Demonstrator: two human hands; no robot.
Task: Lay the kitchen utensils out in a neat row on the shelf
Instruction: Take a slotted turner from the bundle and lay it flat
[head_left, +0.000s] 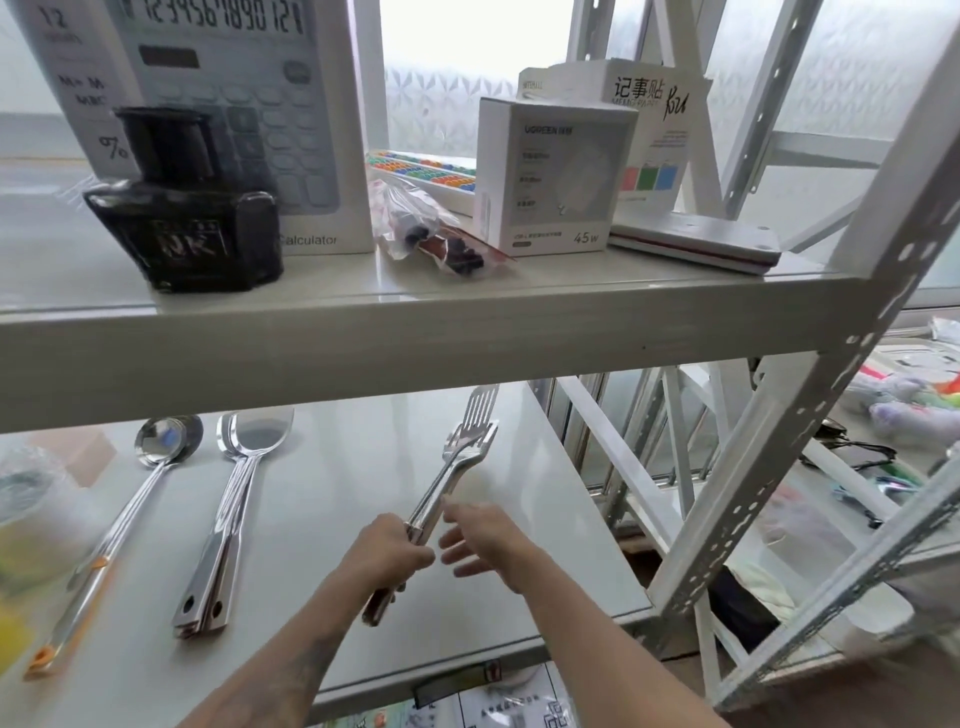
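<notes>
Left hand (394, 552) closed around the handles of a bundle of slotted spatulas (451, 470), heads angled toward the shelf's (332, 499) back edge. Right hand (480, 540) open just beside the handles, fingers spread and blurred, contact unclear. Toward the left edge, a stack of solid spatulas (228, 519) and a ladle (130, 499) lying parallel, handles toward the front edge. Upper shelf (415, 332) close overhead, carrying an ink bottle (187, 208) and a calculator box (249, 119). Bare room between the bundle and the right edge.
</notes>
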